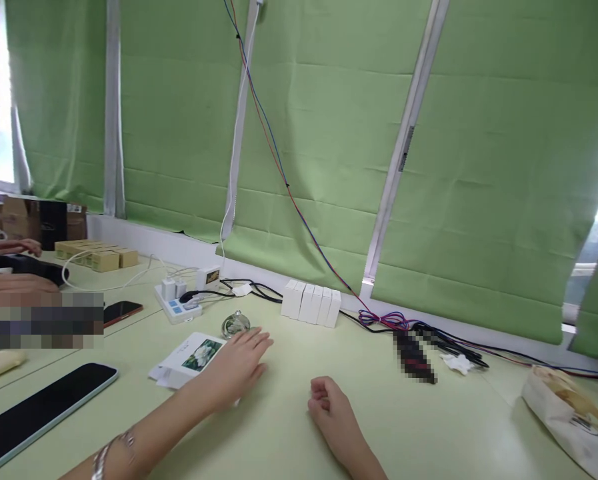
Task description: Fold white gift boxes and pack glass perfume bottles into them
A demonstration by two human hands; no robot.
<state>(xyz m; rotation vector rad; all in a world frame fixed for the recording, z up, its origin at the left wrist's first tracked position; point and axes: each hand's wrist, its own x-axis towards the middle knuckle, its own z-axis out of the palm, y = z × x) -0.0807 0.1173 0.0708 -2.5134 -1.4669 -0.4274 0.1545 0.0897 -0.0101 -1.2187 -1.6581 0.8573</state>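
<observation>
My left hand [243, 363] is stretched over the table, palm down, fingers extended, holding nothing visible. Just beyond its fingertips lies a round glass-like object [235, 323] with a small knob on top. A white box with a flower picture [199, 353] sits beside my left wrist, its flaps open toward the left; my forearm covers part of it. My right hand [329, 410] rests near the table's middle with its fingers curled in; whether anything is inside them is hidden. A row of small white boxes [311, 303] stands upright at the back, touching neither hand.
A white power strip [179, 307] with plugs, a red-edged phone [122, 311] and a large dark-screened device [43, 413] lie left. Another person's hands [16, 283] show far left. Cables [449, 343] run along the back; a cloth bag [563, 420] is at right.
</observation>
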